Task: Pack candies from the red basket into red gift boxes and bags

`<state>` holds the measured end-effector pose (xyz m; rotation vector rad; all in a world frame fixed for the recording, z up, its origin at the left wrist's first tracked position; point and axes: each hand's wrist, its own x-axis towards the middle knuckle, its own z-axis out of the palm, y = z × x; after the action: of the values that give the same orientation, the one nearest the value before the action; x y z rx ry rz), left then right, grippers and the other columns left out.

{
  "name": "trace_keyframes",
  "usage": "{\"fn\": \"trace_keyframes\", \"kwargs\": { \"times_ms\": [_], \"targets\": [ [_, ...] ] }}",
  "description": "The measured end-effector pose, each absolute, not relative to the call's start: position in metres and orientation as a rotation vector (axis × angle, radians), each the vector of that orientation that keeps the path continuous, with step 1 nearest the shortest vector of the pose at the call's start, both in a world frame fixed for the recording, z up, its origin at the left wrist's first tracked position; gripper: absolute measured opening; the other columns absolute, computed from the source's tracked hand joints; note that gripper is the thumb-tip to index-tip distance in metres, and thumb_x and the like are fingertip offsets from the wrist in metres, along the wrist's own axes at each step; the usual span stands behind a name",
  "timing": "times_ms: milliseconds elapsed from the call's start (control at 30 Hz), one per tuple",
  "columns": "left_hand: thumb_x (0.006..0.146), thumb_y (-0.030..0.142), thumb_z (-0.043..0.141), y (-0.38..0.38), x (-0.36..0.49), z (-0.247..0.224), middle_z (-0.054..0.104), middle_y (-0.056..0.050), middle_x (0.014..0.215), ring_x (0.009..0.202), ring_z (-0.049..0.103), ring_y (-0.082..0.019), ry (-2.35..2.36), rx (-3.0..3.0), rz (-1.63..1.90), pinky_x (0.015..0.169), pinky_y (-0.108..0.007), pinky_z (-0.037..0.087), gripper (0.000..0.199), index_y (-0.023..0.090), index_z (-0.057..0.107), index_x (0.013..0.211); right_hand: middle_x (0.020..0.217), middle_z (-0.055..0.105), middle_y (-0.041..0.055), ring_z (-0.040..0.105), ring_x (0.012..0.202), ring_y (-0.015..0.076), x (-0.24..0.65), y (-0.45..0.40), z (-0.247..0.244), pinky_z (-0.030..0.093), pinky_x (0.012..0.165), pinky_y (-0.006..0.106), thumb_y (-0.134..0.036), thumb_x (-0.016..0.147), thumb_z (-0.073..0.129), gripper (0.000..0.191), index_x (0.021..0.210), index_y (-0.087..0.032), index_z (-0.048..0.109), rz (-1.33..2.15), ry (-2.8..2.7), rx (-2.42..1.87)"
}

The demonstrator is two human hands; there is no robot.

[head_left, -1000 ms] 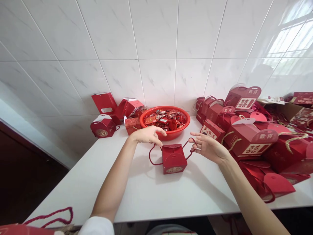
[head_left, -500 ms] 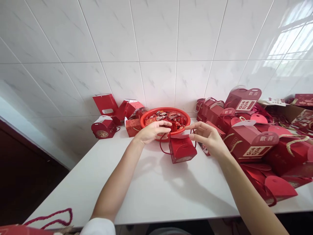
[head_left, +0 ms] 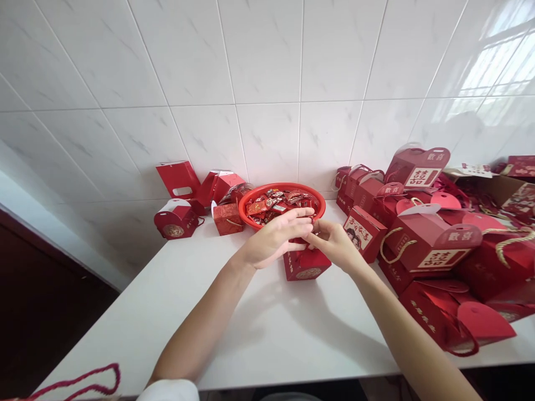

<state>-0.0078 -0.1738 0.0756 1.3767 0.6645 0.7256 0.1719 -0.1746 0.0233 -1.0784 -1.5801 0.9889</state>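
With my left hand (head_left: 276, 239) stretching its fingers and my right hand (head_left: 337, 245) curling its own, both meet over the small red cardboard box (head_left: 308, 267) before the round red plastic basket (head_left: 243, 214), any grip hidden from view.

White table (head_left: 175, 317), round red basket (head_left: 242, 208) at the back near the middle, several small boxes (head_left: 175, 221) left of it, heap of red boxes (head_left: 418, 239) on the right
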Motion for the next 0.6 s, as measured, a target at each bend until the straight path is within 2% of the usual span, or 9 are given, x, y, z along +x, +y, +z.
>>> {"fn": "trace_keyframes", "kwargs": {
  "times_ms": [100, 267, 367, 433, 533, 600],
  "targets": [
    [0.083, 0.036, 0.072, -0.176, -0.006, 0.071, 0.051, -0.011, 0.149, 0.139, 0.046, -0.029, 0.711, 1.594, 0.741, 0.106, -0.041, 0.048, 0.054, 0.026, 0.056, 0.134, 0.068, 0.060, 0.0012, 0.052, 0.063, 0.0152, 0.170, -0.174, 0.023, 0.042, 0.059, 0.029, -0.053, 0.078, 0.071, 0.036, 0.072, -0.019, 0.059, 0.932, -1.516, -1.077],
    [0.078, 0.035, 0.077, -0.167, 0.000, 0.055, 0.065, -0.007, 0.128, 0.123, 0.059, -0.028, 0.955, 1.961, 0.819, 0.105, -0.042, 0.049, 0.056, 0.024, 0.058, 0.130, 0.073, 0.063, 0.0025, 0.057, 0.067, 0.0164, 0.175, -0.184, 0.037, 0.046, 0.063, 0.030, -0.051, 0.082, 0.069, 0.033, 0.075, -0.020, 0.061, 0.892, -1.488, -1.029],
    [0.080, 0.034, 0.075, -0.166, 0.007, 0.050, 0.067, -0.008, 0.122, 0.117, 0.062, -0.028, 0.944, 2.057, 0.812, 0.102, -0.042, 0.050, 0.046, 0.022, 0.062, 0.122, 0.074, 0.066, 0.0026, 0.058, 0.065, 0.0149, 0.180, -0.193, 0.051, 0.049, 0.064, 0.029, -0.051, 0.084, 0.069, 0.032, 0.077, -0.020, 0.061, 0.866, -1.439, -0.950],
    [0.083, 0.037, 0.073, -0.169, 0.009, 0.051, 0.066, -0.008, 0.126, 0.118, 0.062, -0.028, 0.820, 2.035, 0.828, 0.104, -0.041, 0.050, 0.042, 0.022, 0.063, 0.121, 0.073, 0.066, 0.0018, 0.058, 0.061, 0.0129, 0.187, -0.198, 0.064, 0.049, 0.061, 0.027, -0.050, 0.085, 0.069, 0.031, 0.079, -0.020, 0.061, 0.800, -1.398, -0.924],
    [0.085, 0.040, 0.072, -0.175, 0.005, 0.060, 0.058, -0.007, 0.141, 0.131, 0.054, -0.028, 0.645, 1.944, 0.907, 0.112, -0.041, 0.045, 0.051, 0.026, 0.058, 0.132, 0.071, 0.066, -0.0003, 0.054, 0.052, 0.0099, 0.207, -0.205, 0.096, 0.047, 0.053, 0.025, -0.046, 0.084, 0.072, 0.027, 0.083, -0.021, 0.060, 0.653, -1.306, -0.910],
    [0.086, 0.039, 0.072, -0.175, -0.001, 0.066, 0.058, -0.007, 0.142, 0.135, 0.051, -0.027, 0.613, 1.890, 0.944, 0.114, -0.041, 0.043, 0.050, 0.025, 0.059, 0.132, 0.067, 0.063, -0.0013, 0.052, 0.049, 0.0084, 0.226, -0.209, 0.123, 0.043, 0.049, 0.024, -0.038, 0.085, 0.072, 0.021, 0.083, -0.021, 0.060, 0.525, -1.213, -0.915]
  ]
}}
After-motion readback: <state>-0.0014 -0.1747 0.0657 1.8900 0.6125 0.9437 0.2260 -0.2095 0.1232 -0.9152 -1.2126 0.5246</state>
